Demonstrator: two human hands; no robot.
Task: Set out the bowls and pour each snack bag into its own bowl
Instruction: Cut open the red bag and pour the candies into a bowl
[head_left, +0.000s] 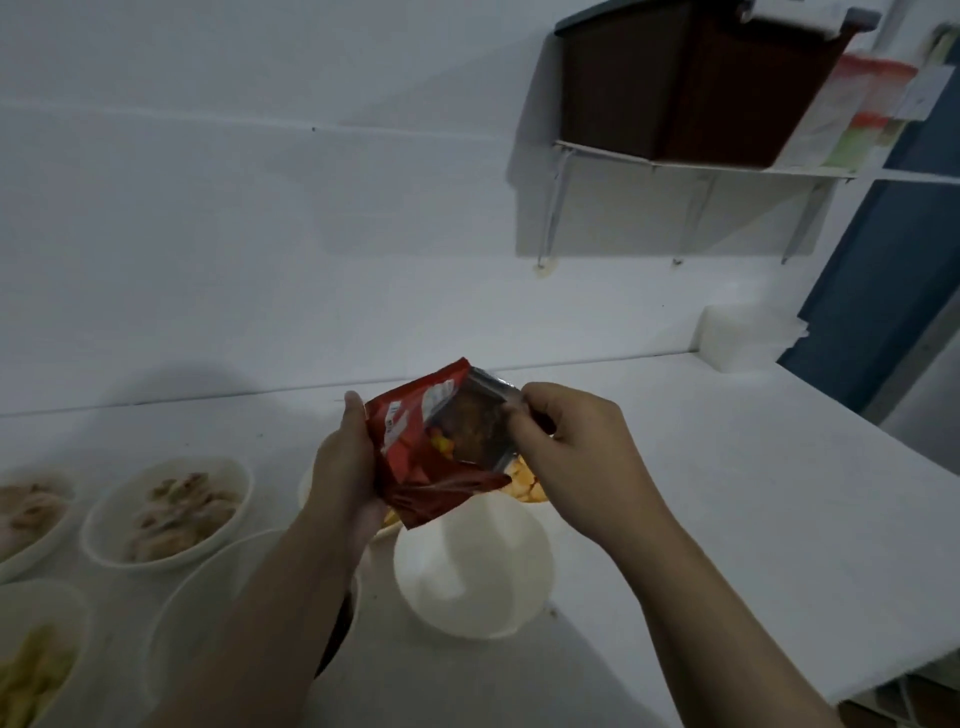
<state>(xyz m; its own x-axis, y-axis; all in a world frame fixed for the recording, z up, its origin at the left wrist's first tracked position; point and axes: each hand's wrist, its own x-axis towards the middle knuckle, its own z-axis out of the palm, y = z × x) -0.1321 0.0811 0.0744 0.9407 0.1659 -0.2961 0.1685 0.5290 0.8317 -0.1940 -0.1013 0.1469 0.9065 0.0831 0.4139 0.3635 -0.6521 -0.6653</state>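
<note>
Both forearms reach in from 6 o'clock. A red bag (415, 457), opened, is gripped by the left hand (345, 475) and pinched at its mouth by the right hand (576, 457), above an empty bowl (472, 571) on the worktop (727, 519). Filled bowls (171, 512) sit at 8 o'clock.

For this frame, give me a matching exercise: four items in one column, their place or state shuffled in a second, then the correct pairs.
Things:
1. red foil snack bag
2. empty white bowl
3. dark brown storage box
4. white bowl of pale yellow snacks

Places or states:
A. on the wall shelf, upper right
B. held open between left hand and right hand
C. bottom left corner of the table
D. on the table directly below the hands

Pairs: 1-B, 2-D, 3-A, 4-C
</note>
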